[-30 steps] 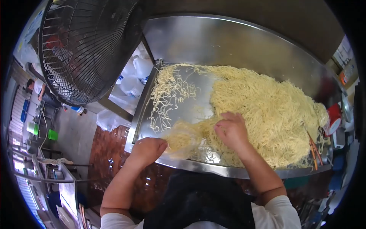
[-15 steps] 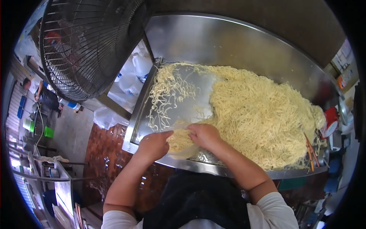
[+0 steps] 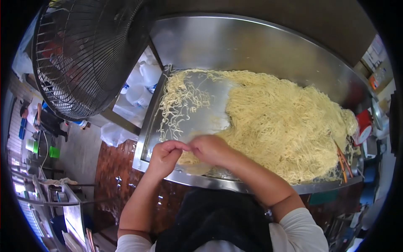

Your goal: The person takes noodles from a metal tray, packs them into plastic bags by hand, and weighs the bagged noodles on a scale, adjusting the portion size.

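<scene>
A clear plastic bag [image 3: 194, 167] with yellow noodles in it is at the front edge of the steel tray [image 3: 205, 179], partly hidden under my hands. My left hand [image 3: 165, 158] is closed at the bag's left side, thumb and finger pinched toward its top. From the other side my right hand [image 3: 210, 149] meets it, fingers curled in on the bag's mouth. The fingertips of both hands nearly touch. A big heap of noodles [image 3: 285, 126] fills the tray to the right, and loose strands [image 3: 178, 101] are scattered on the metal at the left.
A large fan [image 3: 90, 59] stands close at the upper left. Beside the tray are white plastic jugs [image 3: 149, 74] and a plastic bag [image 3: 115, 133]. Chopsticks [image 3: 343, 161] lie at the heap's right end, near a red scale [image 3: 364, 126]. Another person [image 3: 35, 113] is far left.
My right hand has moved left, and the two hands have come together over the bag's mouth. Before, they were apart with the noodles showing between them.
</scene>
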Motion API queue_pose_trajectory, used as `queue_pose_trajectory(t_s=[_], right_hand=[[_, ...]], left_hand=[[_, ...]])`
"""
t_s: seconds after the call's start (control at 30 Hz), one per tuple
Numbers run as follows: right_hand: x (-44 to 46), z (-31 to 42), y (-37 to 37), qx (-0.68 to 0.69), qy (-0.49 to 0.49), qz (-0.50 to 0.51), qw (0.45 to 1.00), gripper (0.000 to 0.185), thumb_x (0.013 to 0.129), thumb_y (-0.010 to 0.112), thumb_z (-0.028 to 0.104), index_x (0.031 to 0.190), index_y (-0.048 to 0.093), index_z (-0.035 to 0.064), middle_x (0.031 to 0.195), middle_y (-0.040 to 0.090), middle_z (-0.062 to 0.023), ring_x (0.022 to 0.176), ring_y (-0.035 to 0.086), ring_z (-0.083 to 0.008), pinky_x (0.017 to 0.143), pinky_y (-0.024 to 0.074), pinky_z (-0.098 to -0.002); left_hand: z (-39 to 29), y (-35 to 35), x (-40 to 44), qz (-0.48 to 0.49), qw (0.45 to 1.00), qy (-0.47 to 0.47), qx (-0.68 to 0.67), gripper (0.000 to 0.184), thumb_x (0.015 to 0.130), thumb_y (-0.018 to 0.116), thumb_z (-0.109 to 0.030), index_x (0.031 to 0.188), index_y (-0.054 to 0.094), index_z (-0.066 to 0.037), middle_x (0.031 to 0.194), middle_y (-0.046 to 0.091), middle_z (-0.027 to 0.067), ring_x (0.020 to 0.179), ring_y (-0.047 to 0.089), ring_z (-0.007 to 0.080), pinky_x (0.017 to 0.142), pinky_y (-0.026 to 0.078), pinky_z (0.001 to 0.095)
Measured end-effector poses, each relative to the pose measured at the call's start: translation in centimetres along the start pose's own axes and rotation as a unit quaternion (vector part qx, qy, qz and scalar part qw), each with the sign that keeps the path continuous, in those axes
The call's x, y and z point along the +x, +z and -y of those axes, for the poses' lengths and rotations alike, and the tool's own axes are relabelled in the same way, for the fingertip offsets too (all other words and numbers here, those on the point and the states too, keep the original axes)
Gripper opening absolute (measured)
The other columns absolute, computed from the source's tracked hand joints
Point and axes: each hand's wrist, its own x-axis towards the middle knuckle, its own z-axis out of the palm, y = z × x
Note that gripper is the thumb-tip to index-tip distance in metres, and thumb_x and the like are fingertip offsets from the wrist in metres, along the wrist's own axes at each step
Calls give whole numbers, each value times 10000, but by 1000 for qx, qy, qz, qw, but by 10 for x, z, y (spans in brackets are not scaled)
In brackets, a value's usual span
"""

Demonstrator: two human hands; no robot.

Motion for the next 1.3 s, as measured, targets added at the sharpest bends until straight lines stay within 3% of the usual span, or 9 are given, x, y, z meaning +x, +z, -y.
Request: queue_pose_trajectory(t_s=[0.1,0.2,0.27,0.5,0.6,0.7,0.83,1.07,1.3], right_hand=[[1,4,-59,106,64,-49,991,202,811,594,251,897,699,101,830,667,-128,800,645,-298,711,508,-403],[-22,-26,-63,-66,194,224,953,256,803,593,309,882,693,87,813,658,-151,801,642,-319,694,505,-430],[-59,-58,3,-82,108,177,975,278,803,593,334,831,679,71,792,650,-165,782,637,-341,669,498,-458],[-65,-23,-16,103,145,122,977,233,824,577,293,889,665,87,846,651,-154,796,617,-358,706,481,-455],[-75,-31,-27,128,87,58,986,220,823,580,286,850,665,85,793,644,-151,777,613,-360,700,478,-458],[-80,-44,-30,47,122,132,983,244,811,610,270,976,660,97,916,647,-141,872,615,-342,749,488,-440],[-70,-36,-29,-29,142,-46,988,527,755,684,222,1232,525,63,1242,518,-156,1073,555,-321,872,480,-421],[-3,13,-21,-109,136,-79,982,482,743,684,217,1182,563,59,1096,603,-175,1001,601,-315,815,495,-418],[-50,22,-39,88,212,-122,966,197,804,504,10,925,647,70,817,660,-115,770,642,-225,706,496,-315]], left_hand=[[-15,-2,-3,27,998,-3,54,213,845,511,7,950,692,-35,728,637,12,652,530,56,579,423,229],[-19,-4,-3,48,975,-14,216,203,851,510,-57,946,688,-35,721,638,71,650,563,138,596,442,284],[-12,2,-2,37,929,42,366,227,849,502,-138,947,682,-40,751,643,168,681,622,271,652,476,372],[40,69,24,95,986,96,101,351,898,583,-347,869,653,-4,570,536,95,532,493,159,531,421,330],[15,59,26,167,951,1,259,384,890,563,-363,750,616,-9,722,613,192,696,595,356,628,458,418],[0,44,19,137,941,-7,310,319,842,634,-310,726,612,-14,595,538,125,553,514,231,526,410,376],[-7,17,4,38,948,96,302,204,801,652,-151,966,644,-32,545,454,28,498,416,114,481,360,301],[-39,10,-25,58,995,53,58,441,786,543,-12,1221,579,-77,537,379,0,497,374,78,487,348,249],[21,-51,-20,40,935,-18,353,343,792,630,-130,1134,616,-113,852,655,193,785,630,370,681,512,431]])
